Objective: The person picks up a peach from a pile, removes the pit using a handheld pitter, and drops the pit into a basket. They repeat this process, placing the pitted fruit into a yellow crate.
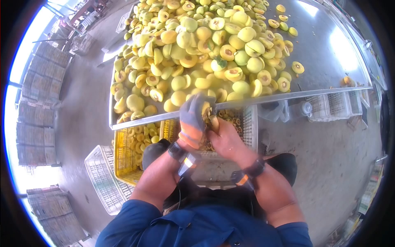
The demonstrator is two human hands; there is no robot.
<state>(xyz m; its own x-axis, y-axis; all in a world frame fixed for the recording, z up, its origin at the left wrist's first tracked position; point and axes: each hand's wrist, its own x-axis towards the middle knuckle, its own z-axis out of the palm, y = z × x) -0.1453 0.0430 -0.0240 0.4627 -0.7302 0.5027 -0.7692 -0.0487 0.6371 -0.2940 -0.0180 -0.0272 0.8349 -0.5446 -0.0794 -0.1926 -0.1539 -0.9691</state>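
My left hand (193, 121), in a grey and orange glove, is closed at the table's front edge around a piece of yellow fruit (206, 109). Against that piece, my bare right hand (225, 138) grips a tool with a brownish handle (214, 123); its working end is hidden between the hands. Just beyond both hands lies a large heap of yellow-green halved fruit (197, 53), some halves with brown centres facing up. Below the hands, ring-shaped fruit pieces (236, 122) lie in a crate.
The metal table's raised rim (288, 96) crosses in front of me. A yellow crate (123, 158) of fruit stands below it at left, beside a white crate (101, 173). More white crates (329, 106) are at right. Stacked crates (39, 131) line the far left.
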